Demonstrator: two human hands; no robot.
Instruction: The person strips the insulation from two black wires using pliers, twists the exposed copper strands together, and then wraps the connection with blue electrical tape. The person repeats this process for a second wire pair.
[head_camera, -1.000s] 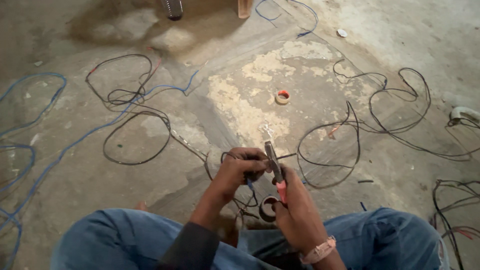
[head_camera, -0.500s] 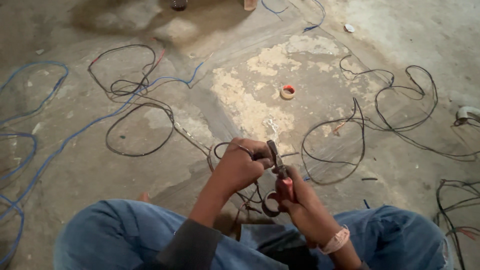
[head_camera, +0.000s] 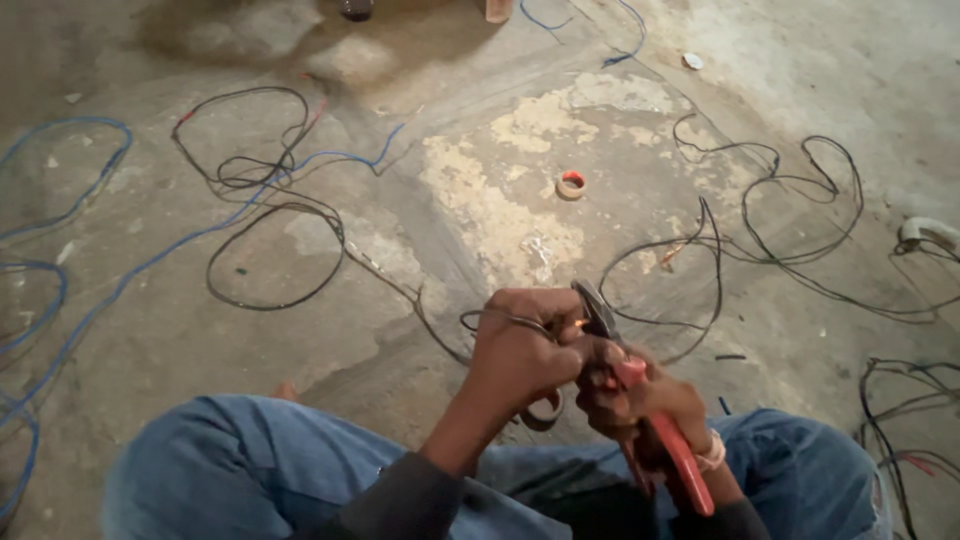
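Head view, left hand (head_camera: 520, 355) grip pinching thin black wire (head_camera: 490, 318), right hand (head_camera: 640, 400) grip squeezing red-handled pliers (head_camera: 650, 425), grey metal nose.

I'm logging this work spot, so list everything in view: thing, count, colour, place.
pliers: one, red handles, dark head, in the right hand, head at the wire end
wire: one, black, pinched in the left hand, trailing left over the floor
black wires: several loose loops, floor left and right
blue wires: several, floor at left and top
tape roll: one, red and tan, floor centre
second tape roll: one, dark, under the hands
floor: grey concrete, patchy
jeans: blue, bottom edge
left hand: one, centre
right hand: one, pale wristband
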